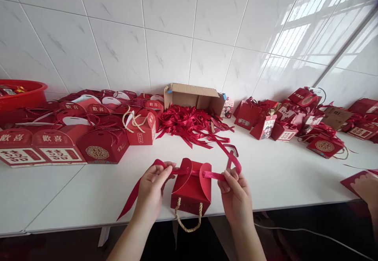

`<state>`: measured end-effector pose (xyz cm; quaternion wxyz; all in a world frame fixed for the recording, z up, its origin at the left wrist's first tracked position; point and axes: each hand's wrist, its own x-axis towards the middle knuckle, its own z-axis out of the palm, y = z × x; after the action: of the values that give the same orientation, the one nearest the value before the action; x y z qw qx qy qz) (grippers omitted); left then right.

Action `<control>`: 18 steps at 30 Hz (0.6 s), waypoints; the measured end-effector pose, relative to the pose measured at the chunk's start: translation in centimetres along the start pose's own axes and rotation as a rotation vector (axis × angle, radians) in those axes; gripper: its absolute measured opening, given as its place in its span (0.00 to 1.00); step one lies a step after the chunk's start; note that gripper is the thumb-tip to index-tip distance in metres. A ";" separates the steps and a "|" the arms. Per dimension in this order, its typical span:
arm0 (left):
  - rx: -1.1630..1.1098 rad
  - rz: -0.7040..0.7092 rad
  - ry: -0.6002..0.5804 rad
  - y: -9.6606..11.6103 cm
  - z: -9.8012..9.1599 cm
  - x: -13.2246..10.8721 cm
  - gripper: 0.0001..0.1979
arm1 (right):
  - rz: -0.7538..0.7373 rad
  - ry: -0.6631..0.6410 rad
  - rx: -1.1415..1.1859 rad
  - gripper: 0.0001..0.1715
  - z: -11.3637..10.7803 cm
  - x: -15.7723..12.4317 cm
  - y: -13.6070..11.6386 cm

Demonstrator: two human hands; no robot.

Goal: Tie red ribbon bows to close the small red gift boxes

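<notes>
A small red gift box stands at the table's front edge, its two rounded top flaps folded together. A beige rope handle hangs from its near side. One red ribbon runs through the holes in both flaps. My left hand pinches the ribbon left of the box, and its tail droops onto the table. To the right of the box, my right hand grips the ribbon's other side, which loops up over the fingers.
Behind the box, a cardboard carton spills a heap of red ribbons. Rows of red gift boxes fill the left; more boxes stand right. A red basin sits far left. Another person's hand is at the right edge.
</notes>
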<state>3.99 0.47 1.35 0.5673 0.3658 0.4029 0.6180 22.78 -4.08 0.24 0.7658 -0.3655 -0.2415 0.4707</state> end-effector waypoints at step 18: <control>-0.312 -0.179 0.171 -0.2 -0.8 -0.4 0.20 | -0.077 0.193 0.090 0.08 -2.7 0.5 -0.5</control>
<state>3.41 0.01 0.85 0.6337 0.1824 0.3798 0.6488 25.19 -4.65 -1.03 0.8186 -0.3650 -0.1590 0.4141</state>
